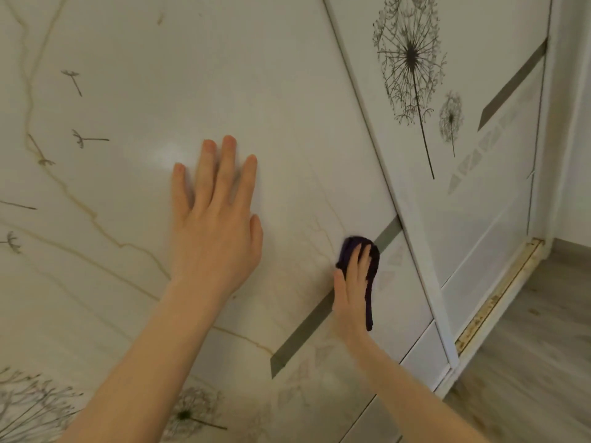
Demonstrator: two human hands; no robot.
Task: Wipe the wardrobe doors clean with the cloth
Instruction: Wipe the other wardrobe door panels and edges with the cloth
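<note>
A glossy white wardrobe door (134,100) with dandelion prints and beige vein lines fills most of the view. My left hand (217,225) lies flat on it with straight, spread fingers. Lower right, my right hand (351,282) presses a dark purple cloth (372,266) against the door beside a grey diagonal stripe (300,330). The fingers lie fairly straight over the cloth, and a strip of it hangs below the palm. A second door (479,193) with a large dandelion print stands to the right, set slightly behind the first.
The white frame edge (412,199) of the near door overlaps the second door. A worn sliding track (499,292) runs along the base at right. Wood-look flooring (527,362) lies at the lower right. A white wall (575,123) borders the wardrobe's right side.
</note>
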